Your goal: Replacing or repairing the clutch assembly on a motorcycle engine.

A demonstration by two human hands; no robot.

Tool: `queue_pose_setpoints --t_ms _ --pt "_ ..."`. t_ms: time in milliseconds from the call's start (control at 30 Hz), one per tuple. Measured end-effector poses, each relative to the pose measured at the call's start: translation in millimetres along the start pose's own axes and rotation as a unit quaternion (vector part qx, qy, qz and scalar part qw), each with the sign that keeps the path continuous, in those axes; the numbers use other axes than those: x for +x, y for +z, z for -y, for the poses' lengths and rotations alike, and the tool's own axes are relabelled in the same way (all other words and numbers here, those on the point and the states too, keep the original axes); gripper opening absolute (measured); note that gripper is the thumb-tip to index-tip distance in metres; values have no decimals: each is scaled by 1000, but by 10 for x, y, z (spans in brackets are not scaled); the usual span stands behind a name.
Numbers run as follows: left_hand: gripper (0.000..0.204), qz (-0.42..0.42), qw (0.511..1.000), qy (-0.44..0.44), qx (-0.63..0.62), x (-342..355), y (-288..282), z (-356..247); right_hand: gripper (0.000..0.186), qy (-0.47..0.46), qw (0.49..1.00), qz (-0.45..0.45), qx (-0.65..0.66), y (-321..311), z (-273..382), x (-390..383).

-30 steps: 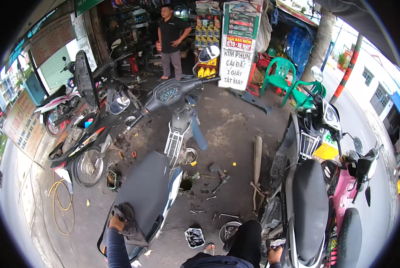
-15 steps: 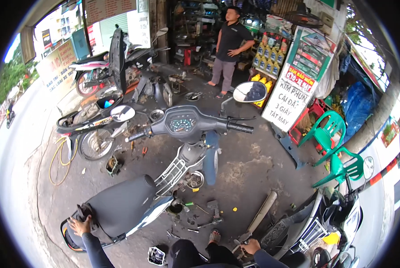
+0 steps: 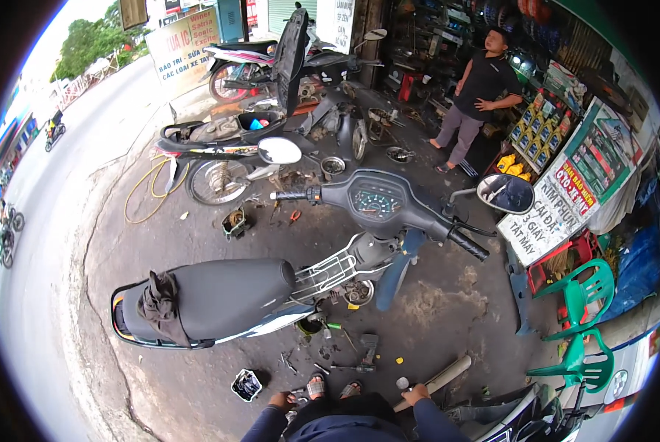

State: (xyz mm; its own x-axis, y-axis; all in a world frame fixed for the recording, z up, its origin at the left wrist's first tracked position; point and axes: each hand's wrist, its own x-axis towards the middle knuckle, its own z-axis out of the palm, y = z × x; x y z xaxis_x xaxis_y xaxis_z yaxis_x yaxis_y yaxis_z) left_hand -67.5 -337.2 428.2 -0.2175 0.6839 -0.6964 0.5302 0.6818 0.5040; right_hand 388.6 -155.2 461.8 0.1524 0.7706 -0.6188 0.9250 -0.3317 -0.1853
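My left hand [image 3: 280, 400] is low beside my left foot, fingers curled; whatever is in it, if anything, is hidden. To the right, my right hand [image 3: 417, 393] is closed beside a small grey round-ended piece [image 3: 403, 383]; what the fingers grip is unclear. In front of me stands a motorbike with a black seat [image 3: 234, 291], a white metal rack [image 3: 337, 271] and a dark handlebar cover [image 3: 378, 202]. A crumpled dark cloth [image 3: 160, 300] lies over the seat's rear end, with neither hand touching it.
Near my feet lie a power drill [image 3: 367, 352], a white tray of dark parts [image 3: 246, 385] and a long pipe [image 3: 447, 374]. Green plastic chairs [image 3: 581, 295] stand at right. A person [image 3: 484, 92] stands at the back. A partly dismantled motorbike [image 3: 219, 177] stands far left.
My left hand has left the cloth on the seat and come back toward my body. My view has turned left, so the motorbike and the person appear farther right.
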Motion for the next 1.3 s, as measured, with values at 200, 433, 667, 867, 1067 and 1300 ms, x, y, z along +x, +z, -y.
queue_pose_setpoints --t_ms 200,433,667,867,1067,1300 --pt "21 -24 992 -75 -99 -95 223 -268 40 -35 996 34 -68 -440 500 465" --pt "15 -129 961 -240 -46 163 566 -896 48 -80 963 115 -230 -656 616 1545" --pt "25 -26 962 -271 25 538 1288 -1418 42 -174 900 213 -338 -1049 367 2158" --pt "41 0 975 -208 -74 395 1293 -1024 33 -223 829 384 -340 -1773 655 2005" --pt "28 -110 965 -196 132 719 1620 -745 33 -275 858 282 -329 -1225 1098 1895" --pt "18 270 913 21 -306 817 1215 -341 42 -385 850 258 -251 -170 1703 2426"
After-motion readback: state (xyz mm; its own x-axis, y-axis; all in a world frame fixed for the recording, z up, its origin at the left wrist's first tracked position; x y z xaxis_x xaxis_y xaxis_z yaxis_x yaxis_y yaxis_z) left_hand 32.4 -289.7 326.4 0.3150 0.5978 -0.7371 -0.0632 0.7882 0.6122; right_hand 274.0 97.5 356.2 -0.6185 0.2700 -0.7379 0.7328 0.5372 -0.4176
